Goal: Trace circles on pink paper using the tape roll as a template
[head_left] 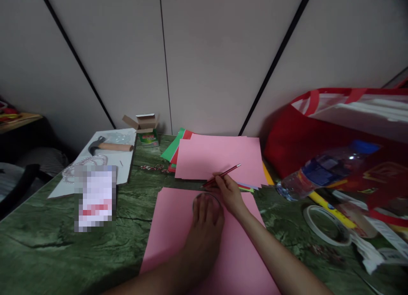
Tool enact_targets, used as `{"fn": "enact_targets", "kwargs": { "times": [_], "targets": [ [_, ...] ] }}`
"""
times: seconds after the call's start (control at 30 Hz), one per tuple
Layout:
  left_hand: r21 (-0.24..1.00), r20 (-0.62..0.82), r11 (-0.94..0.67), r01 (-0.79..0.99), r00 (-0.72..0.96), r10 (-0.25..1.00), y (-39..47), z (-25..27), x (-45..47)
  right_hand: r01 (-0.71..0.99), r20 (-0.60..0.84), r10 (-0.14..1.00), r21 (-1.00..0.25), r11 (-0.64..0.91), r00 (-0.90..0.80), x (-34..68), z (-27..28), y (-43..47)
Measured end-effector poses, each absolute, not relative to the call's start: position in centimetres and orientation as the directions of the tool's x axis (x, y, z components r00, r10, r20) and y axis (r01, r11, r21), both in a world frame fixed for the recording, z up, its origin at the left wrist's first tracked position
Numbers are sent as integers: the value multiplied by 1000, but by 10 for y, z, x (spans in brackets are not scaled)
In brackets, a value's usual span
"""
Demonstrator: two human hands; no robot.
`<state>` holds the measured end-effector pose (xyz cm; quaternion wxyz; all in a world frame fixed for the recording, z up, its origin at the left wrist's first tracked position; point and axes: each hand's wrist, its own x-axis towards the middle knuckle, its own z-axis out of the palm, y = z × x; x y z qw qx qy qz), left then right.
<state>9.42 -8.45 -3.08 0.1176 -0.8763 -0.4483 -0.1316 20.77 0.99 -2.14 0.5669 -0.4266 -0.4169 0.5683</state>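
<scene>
A sheet of pink paper (170, 227) lies on the table in front of me. My left hand (205, 222) rests on it with fingers stretched out flat over a thin round ring or disc (214, 196), whose dark rim shows around the fingertips. The rest of that round thing is hidden under the hand. Beside it, at the sheet's far edge, my right hand (228, 191) is closed around a dark red pencil (232, 169). The pencil slants, its lower end pointing left. Behind both hands sits a stack of pink paper (216, 157) with green and red sheets under it.
At left, a white board (124, 171) carries a hammer (110, 146) and bead strings (84, 165); a blurred-out item (97, 197) lies beside it. An open small box (148, 133) stands near the wall. At right are a plastic bottle (325, 169), a tape roll (309, 220) and a red bag (287, 137).
</scene>
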Motion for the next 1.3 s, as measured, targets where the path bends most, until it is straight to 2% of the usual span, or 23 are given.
{"fn": "enact_targets", "kwargs": {
  "times": [0.27, 0.47, 0.63, 0.8, 1.13, 1.3],
  "targets": [
    [-66, 331, -542, 838, 531, 780, -85, -33, 95, -324, -22, 999, -945, -33, -37, 207, -20, 11],
    [-28, 258, -557, 830, 545, 798, -83, -32, 94, -323, -37, 996, -944, -61, -80, 204, -17, 19],
    [-30, 250, -554, 832, 543, 802, -82, -33, 93, -305, -25, 988, -950, -71, -151, 195, -13, 29],
    [22, 196, -559, 829, 545, 815, -81, -35, 92, -272, -16, 977, -959, -76, -214, 189, -10, 30],
    [13, 307, -537, 843, 508, 805, -79, -41, 97, -187, 43, 947, -982, -19, -318, 191, -13, 26],
    [46, 277, -520, 853, 489, 827, -79, -44, 97, -134, 45, 932, -991, -4, -359, 192, -17, 29]
  ]
}}
